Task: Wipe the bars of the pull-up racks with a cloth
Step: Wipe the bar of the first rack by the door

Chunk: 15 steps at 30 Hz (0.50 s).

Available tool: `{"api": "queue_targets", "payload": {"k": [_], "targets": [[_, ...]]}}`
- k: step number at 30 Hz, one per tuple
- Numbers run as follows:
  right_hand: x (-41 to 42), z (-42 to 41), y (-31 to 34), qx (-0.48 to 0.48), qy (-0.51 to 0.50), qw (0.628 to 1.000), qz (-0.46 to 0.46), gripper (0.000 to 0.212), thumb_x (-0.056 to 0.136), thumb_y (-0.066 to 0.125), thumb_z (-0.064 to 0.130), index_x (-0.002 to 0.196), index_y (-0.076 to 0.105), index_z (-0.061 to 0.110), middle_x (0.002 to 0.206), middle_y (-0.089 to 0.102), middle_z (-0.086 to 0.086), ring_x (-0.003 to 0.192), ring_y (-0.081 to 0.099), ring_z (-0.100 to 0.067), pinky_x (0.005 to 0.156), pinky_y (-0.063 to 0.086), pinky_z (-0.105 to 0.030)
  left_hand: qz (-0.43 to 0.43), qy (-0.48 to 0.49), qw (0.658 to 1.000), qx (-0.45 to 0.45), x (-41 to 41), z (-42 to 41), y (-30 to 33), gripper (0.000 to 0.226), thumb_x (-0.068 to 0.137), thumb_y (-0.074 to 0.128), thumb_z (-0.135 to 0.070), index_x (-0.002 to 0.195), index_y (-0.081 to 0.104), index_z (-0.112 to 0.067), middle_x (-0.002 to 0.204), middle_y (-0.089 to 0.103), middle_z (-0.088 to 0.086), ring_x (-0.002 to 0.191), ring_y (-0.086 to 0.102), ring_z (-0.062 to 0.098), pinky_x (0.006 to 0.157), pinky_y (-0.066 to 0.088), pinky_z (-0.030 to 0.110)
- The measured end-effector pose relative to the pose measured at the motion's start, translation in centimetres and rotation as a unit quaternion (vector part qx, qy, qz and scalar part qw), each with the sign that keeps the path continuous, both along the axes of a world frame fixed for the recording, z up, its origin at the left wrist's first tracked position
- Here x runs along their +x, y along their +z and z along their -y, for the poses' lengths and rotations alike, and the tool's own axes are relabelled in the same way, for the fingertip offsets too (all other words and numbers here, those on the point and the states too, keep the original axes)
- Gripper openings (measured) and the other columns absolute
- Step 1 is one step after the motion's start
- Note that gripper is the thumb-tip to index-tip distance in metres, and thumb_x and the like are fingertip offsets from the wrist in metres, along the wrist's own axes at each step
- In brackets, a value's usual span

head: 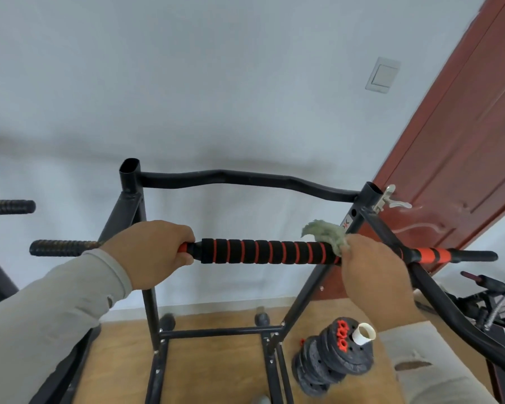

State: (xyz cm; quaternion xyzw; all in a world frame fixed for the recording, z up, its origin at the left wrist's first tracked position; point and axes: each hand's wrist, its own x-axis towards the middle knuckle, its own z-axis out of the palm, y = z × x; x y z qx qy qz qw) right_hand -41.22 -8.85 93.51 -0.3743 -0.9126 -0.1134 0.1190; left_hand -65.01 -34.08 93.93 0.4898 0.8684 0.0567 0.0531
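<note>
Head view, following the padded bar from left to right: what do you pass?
Left grip end → left hand → striped foam sleeve → cloth held by the right hand → orange band → right bar end.

The near bar [263,251] of the pull-up rack runs level, wrapped in black foam ringed with thin orange stripes. Its foam section spans the whole stretch between the left grip [155,252] and the right grip [373,269]. Beyond the right grip the bar carries a broad orange-and-black sleeve and ends in a bare black tip. The cloth [325,233] is a crumpled grey-green rag, bunched on top of the bar just at the inner edge of the right grip, one corner curling up and over. Farther off than both grips, a bare black wavy bar [245,179] joins the two uprights.
</note>
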Motion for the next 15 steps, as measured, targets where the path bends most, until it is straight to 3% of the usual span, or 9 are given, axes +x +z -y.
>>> {"api": "queue_targets", "payload": {"k": [2, 4, 7, 10, 12, 15], "targets": [[-1.6, 1.8, 0.2, -0.003, 0.063, 0.998, -0.019, 0.02, 0.094, 0.051, 0.01, 0.108, 0.058, 0.023, 0.082, 0.061, 0.007, 0.07, 0.064, -0.016, 0.059, 0.054, -0.031, -0.004, -0.001, 1.0, 0.0, 0.1, 0.0, 0.0, 0.009, 0.102, 0.049, -0.044, 0.102, 0.054, -0.036, 0.079, 0.062, -0.01, 0.071, 0.06, 0.006, 0.062, 0.039, 0.016], [-4.1, 4.5, 0.0, -0.009, 0.134, 0.991, -0.016, 0.023, 0.091, 0.044, 0.006, 0.099, 0.054, 0.025, 0.08, 0.054, 0.008, 0.069, 0.06, -0.015, 0.06, 0.053, -0.029, -0.003, 0.0, 1.0, -0.002, 0.2, -0.1, 0.1, 0.007, 0.101, 0.049, -0.043, 0.101, 0.052, -0.037, 0.079, 0.062, -0.011, 0.071, 0.06, 0.006, 0.061, 0.038, 0.015], [-8.1, 8.2, -1.7, -0.029, 0.247, 0.968, -0.006, 0.028, 0.097, 0.029, 0.023, 0.103, 0.057, 0.022, 0.092, 0.047, 0.008, 0.09, 0.051, -0.014, 0.087, 0.048, -0.031, 0.001, 0.003, 1.0, -0.005, 0.1, -0.1, 0.3, 0.007, 0.101, 0.051, -0.045, 0.103, 0.054, -0.038, 0.08, 0.064, -0.011, 0.072, 0.061, 0.006, 0.065, 0.044, 0.017], [-9.6, 8.7, -2.7, -0.06, 0.308, 0.949, -0.034, 0.023, 0.102, 0.046, 0.026, 0.116, 0.061, 0.018, 0.117, 0.064, 0.001, 0.11, 0.057, -0.019, 0.107, 0.045, -0.04, 0.008, 0.004, 1.0, -0.028, 0.0, -0.2, 0.6, 0.009, 0.1, 0.05, -0.044, 0.104, 0.055, -0.037, 0.082, 0.064, -0.011, 0.072, 0.062, 0.006, 0.068, 0.048, 0.019], [-8.3, 7.5, -2.8, -0.047, 0.329, 0.942, -0.045, 0.032, 0.103, 0.054, 0.026, 0.133, 0.059, 0.017, 0.145, 0.057, -0.007, 0.13, 0.053, -0.024, 0.113, 0.043, -0.043, 0.004, 0.003, 0.999, -0.052, 0.2, -0.5, 0.9, 0.012, 0.101, 0.05, -0.042, 0.109, 0.054, -0.035, 0.087, 0.064, -0.01, 0.074, 0.062, 0.007, 0.071, 0.051, 0.022], [-6.2, 4.8, -3.0, -0.032, 0.347, 0.937, -0.021, 0.054, 0.098, 0.062, 0.015, 0.15, 0.046, 0.019, 0.157, 0.044, -0.011, 0.141, 0.044, -0.028, 0.115, 0.042, -0.046, -0.019, -0.03, 0.999, -0.037, 1.5, -2.1, 1.6, 0.033, 0.097, 0.054, -0.047, 0.127, 0.05, -0.032, 0.112, 0.062, -0.013, 0.095, 0.064, 0.009, 0.086, 0.055, 0.03]]}}
